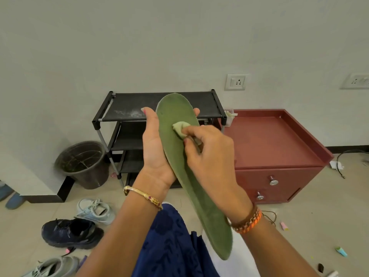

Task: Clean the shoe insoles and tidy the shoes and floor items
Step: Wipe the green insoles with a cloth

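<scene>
A long green insole is held up in front of me, toe end pointing away. My left hand grips it from underneath, fingertips curling over both edges near the toe. My right hand pinches a small pale green wad of cloth and presses it onto the insole's upper half. On the floor at the lower left lie a light blue sneaker, a black sneaker and a grey sneaker.
A black shoe rack stands against the wall, a dark bucket to its left, a red cabinet to its right. Small bits litter the floor at right: a pink piece, a teal piece, cables. Blue slippers at far left.
</scene>
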